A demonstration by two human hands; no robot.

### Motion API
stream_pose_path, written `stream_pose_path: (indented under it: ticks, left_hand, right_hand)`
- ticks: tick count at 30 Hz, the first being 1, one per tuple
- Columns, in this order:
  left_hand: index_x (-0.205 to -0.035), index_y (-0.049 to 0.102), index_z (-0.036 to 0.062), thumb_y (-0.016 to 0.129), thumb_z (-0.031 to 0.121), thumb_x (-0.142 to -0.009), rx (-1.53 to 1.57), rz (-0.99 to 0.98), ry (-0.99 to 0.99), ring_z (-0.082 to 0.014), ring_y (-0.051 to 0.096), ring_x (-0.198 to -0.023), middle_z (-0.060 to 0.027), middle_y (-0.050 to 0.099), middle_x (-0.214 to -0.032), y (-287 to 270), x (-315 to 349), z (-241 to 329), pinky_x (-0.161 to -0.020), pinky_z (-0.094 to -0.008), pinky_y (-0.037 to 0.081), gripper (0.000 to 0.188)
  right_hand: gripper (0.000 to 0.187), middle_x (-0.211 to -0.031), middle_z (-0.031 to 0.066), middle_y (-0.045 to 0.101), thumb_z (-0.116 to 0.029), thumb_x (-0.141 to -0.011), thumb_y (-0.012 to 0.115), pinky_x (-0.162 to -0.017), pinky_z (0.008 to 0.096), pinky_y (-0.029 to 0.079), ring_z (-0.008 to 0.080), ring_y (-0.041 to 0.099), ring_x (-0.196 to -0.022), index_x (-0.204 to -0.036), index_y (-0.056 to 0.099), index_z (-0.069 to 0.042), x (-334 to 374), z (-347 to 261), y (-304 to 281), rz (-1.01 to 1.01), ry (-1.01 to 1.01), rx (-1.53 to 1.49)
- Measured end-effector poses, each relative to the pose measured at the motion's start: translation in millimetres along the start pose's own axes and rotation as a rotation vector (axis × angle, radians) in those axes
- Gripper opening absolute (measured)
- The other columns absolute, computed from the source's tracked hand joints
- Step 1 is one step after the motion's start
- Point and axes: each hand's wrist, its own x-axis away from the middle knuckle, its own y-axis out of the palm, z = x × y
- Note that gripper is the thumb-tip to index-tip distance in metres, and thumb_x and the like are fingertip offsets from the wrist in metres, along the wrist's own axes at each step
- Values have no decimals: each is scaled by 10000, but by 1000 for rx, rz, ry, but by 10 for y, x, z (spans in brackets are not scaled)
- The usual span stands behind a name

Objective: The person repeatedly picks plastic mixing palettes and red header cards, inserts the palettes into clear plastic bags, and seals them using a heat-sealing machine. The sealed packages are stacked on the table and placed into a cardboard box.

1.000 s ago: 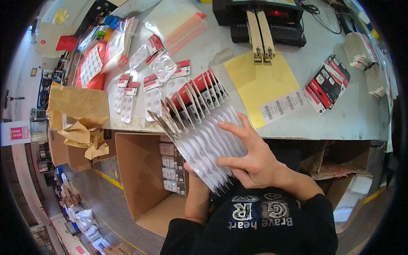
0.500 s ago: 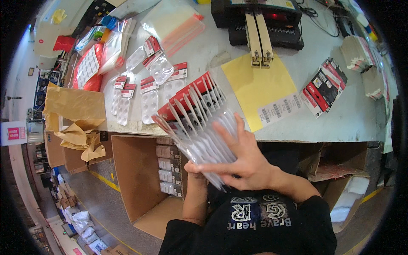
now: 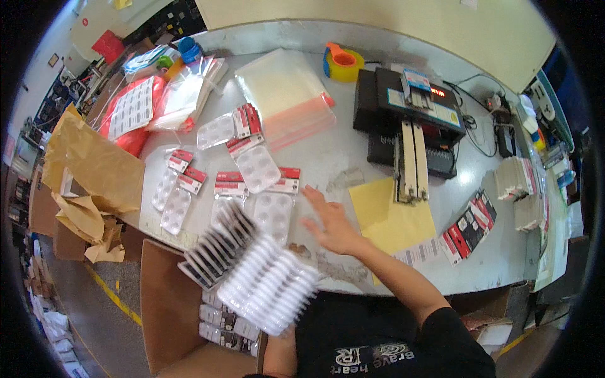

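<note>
A fanned stack of clear blister packs with dark header cards [image 3: 268, 283], blurred by motion, is held over the table's front edge and the open carton. My left hand [image 3: 287, 331] holds this stack from below, its fingers hidden behind the plastic. My right hand [image 3: 331, 223] is off the stack and open, fingers spread above the tabletop. Closest to its fingertips lies a blister pack with a red header card [image 3: 274, 214]. Another blister pack [image 3: 258, 169] overlaps its top, and several more lie to the left, including a narrow pair [image 3: 176, 211].
An open cardboard carton [image 3: 165, 302] with packs inside stands below the table edge. Clear bags [image 3: 283, 88], a yellow tape roll [image 3: 344, 64] and a black sealing machine [image 3: 409, 104] sit farther back. To the right are a yellow sheet [image 3: 387, 217], loose cards [image 3: 469, 227] and card stacks [image 3: 520, 189].
My right hand has let go of the stack and moved up over the table. My left hand has swung the stack left and down toward the carton. The view has shifted too.
</note>
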Motion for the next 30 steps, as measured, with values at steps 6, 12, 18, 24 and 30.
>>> stream_pose_path:
  ticks: [6,12,18,24,30]
  left_hand:
    - [-1404,298,-13,824,327,-491,-10,80,-20,-292,506,-1179,-163,475,-1323,-304,8,102,-1017,-428,400,1107]
    - [-1404,300,-12,837,305,-483,-9,113,-63,-284,506,-1175,-157,480,-1316,-398,-45,57,-1015,-424,400,1112]
    - [-1403,301,-11,851,282,-475,5,98,-94,-275,506,-1171,-152,485,-1308,-452,-46,73,-1013,-419,399,1118]
    - [-1403,302,-10,864,260,-467,-27,54,-92,-266,506,-1167,-146,490,-1300,-540,27,127,-1011,-414,398,1125]
    - [-1403,304,-9,877,237,-459,-81,12,-69,-257,506,-1163,-140,495,-1292,-573,261,269,-1009,-410,397,1132]
  right_hand:
    - [901,-1494,360,-10,-432,-879,583,-1042,584,205,538,89,-1373,-1482,78,5,-1120,-138,1247,276,-23,198]
    - [732,-1559,162,109,-388,-955,426,-1064,571,211,328,182,-1422,-1494,79,-35,-1816,104,588,357,8,432]
    - [597,-1431,216,389,-67,-793,541,-1035,394,333,271,386,-1332,-1354,382,62,-795,254,147,-18,32,943]
    - [472,-993,154,657,-41,-748,557,-808,391,483,292,653,-823,-1205,500,63,-349,43,-133,39,100,717]
    - [46,-681,78,625,-52,-722,598,-621,360,493,266,645,-675,-764,603,-34,-568,392,-110,-206,-328,1090]
